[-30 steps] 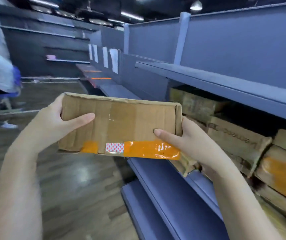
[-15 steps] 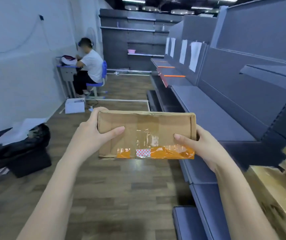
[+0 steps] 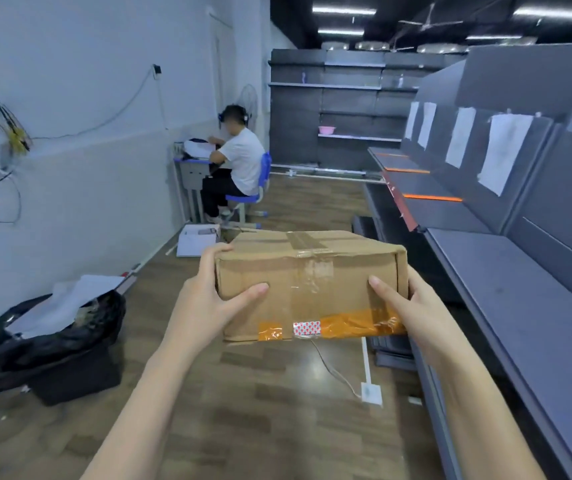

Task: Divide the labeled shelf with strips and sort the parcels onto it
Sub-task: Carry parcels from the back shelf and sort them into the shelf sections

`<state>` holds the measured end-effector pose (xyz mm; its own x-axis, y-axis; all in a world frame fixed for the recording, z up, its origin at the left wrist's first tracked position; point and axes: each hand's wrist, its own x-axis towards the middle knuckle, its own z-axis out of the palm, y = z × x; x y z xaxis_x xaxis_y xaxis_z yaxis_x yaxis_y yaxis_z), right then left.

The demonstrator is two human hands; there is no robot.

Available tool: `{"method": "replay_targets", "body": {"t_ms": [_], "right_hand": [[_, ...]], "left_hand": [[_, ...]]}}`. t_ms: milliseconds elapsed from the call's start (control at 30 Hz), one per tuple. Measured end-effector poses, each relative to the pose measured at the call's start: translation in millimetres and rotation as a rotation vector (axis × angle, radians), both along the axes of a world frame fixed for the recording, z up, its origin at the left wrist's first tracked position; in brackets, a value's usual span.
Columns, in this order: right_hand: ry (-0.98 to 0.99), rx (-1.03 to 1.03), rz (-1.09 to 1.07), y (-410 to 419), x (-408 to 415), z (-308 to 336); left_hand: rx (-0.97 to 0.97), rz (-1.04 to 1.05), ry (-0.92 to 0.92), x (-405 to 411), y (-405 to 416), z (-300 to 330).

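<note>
1. Shelf [image 3: 519, 289]: grey unit along the right of the frame. White paper labels [image 3: 506, 152] hang on its back panel, and orange strips [image 3: 431, 198] lie across the boards at upper right, evidently dividing it into bays. No parcels are seen on the visible boards.
2. Floor, lower left: a black bag [image 3: 45, 341] with white sheets on top.
3. Upper centre-left: a seated person [image 3: 239, 164] at a small worktop [image 3: 191, 161], well apart from the work.
4. Parcel [image 3: 308, 282]: brown carton at frame centre, held in the air over the floor, left of the shelf, taped side facing the camera, probably so its marking can be read before a bay is chosen.
5. Grip: left hand [image 3: 208, 299] and right hand [image 3: 412, 306] clamp opposite ends, thumbs pressed on the near face and fingers wrapped behind, which keeps the carton level.
</note>
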<state>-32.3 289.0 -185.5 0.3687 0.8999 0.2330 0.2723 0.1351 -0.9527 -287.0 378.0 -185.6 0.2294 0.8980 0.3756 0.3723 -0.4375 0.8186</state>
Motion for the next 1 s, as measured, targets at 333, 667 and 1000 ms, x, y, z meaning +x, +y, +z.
{"method": "replay_targets", "body": {"t_ms": [333, 667, 1000], "right_hand": [[0.0, 0.006, 0.102, 233.3, 80.9, -2.4], [-0.026, 0.054, -0.003, 504.5, 191.0, -18.5], [-0.011, 0.057, -0.168, 713.2, 309.2, -9.8]], "left_hand": [[-0.022, 0.045, -0.057, 77.4, 220.9, -4.3], [0.059, -0.058, -0.008, 193.4, 522.7, -12.7], [0.074, -0.169, 0.006, 331.7, 765.7, 4.7]]}}
